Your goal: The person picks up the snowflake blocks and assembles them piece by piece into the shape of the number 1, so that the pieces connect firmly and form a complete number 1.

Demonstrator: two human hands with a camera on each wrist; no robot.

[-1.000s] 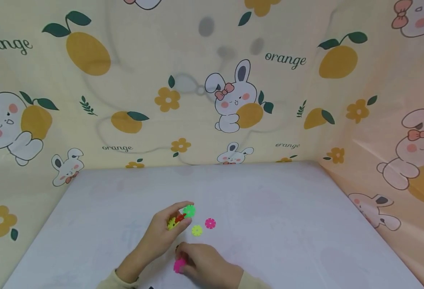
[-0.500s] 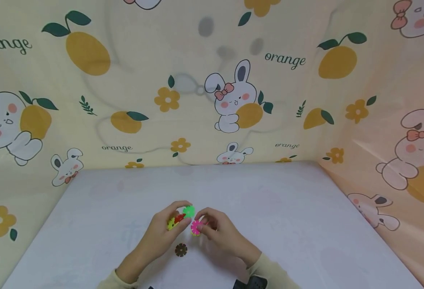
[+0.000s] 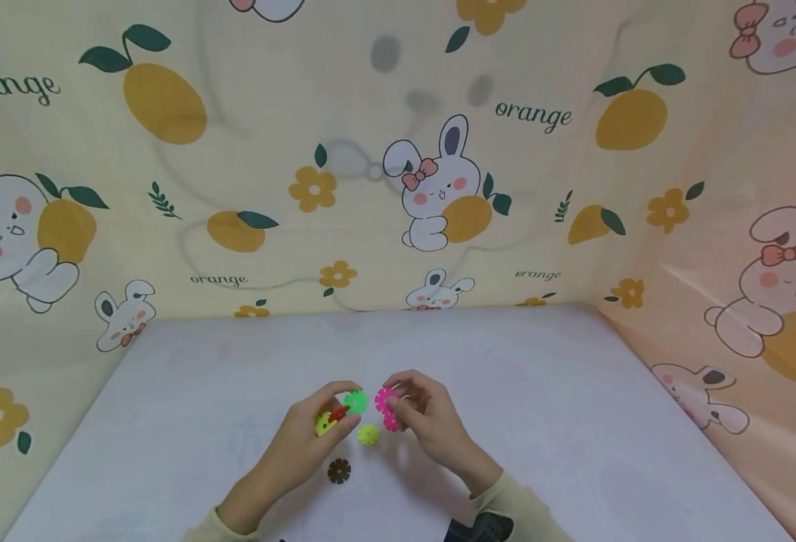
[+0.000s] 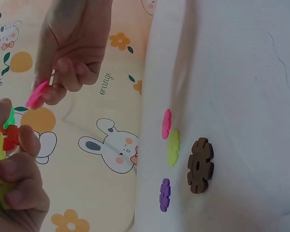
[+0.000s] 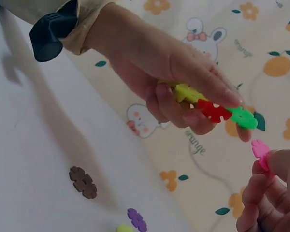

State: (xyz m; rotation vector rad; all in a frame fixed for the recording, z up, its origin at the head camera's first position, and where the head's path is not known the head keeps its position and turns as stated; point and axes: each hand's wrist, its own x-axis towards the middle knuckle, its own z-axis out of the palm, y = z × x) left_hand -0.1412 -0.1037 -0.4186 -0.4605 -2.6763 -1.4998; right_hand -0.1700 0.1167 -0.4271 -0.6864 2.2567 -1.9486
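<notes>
My left hand [image 3: 306, 425] grips a joined row of notched plastic snowflake discs: a yellow disc [image 5: 189, 93], a red disc [image 5: 214, 111] and, at the outer end, a green disc [image 3: 355, 402]. Opposite it, my right hand [image 3: 428, 414] pinches a pink snowflake disc [image 3: 385, 400] between thumb and fingers. A small gap separates the pink disc from the green one. Both hands are raised above the table. Below them lie another pink disc [image 4: 166, 124], a yellow-green disc [image 3: 368, 434], a brown disc [image 3: 340, 471] and a purple disc [image 4: 165, 195], which the left hand hides in the head view.
The white tabletop [image 3: 540, 421] spreads around the hands. A cloth printed with rabbits and oranges [image 3: 357, 90] hangs behind it and along both sides. A dark strap [image 3: 479, 527] wraps the right wrist.
My right hand has carried the pink disc from near the brown disc, up and right, to beside the green disc. This uncovers the brown disc. My left hand has barely moved.
</notes>
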